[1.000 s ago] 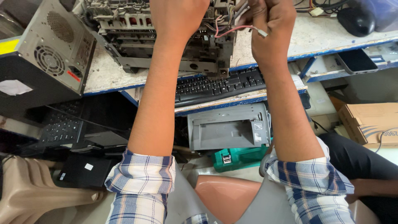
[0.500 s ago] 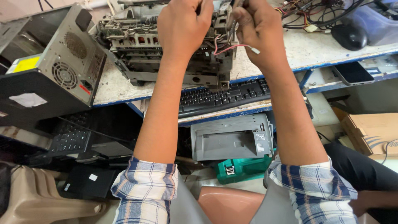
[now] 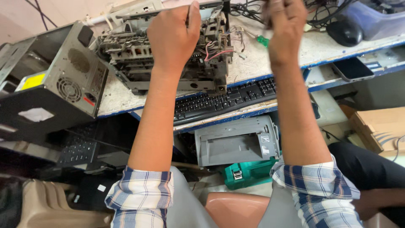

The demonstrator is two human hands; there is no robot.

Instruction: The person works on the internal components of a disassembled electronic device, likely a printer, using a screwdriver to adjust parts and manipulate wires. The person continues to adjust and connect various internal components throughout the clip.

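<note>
Two hands work over your cluttered bench (image 3: 249,69): a computer case (image 3: 63,80) at its left edge, your left hand (image 3: 173,36) clasping the stripped printer chassis (image 3: 168,63) mid-bench, your right hand (image 3: 287,27) loosely curled, its grip unclear, mouse (image 3: 345,33) toward the right.

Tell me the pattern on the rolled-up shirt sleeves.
Plaid: blue, white and tan checks on both sleeves, clearest in the head view.

A yellow rectangular label (image 3: 33,80) and a small red one (image 3: 89,101) sit on the computer case (image 3: 63,84) at nine o'clock. A dark-screened phone (image 3: 351,69) lies at two o'clock, a brown carton (image 3: 379,126) at four.
</note>
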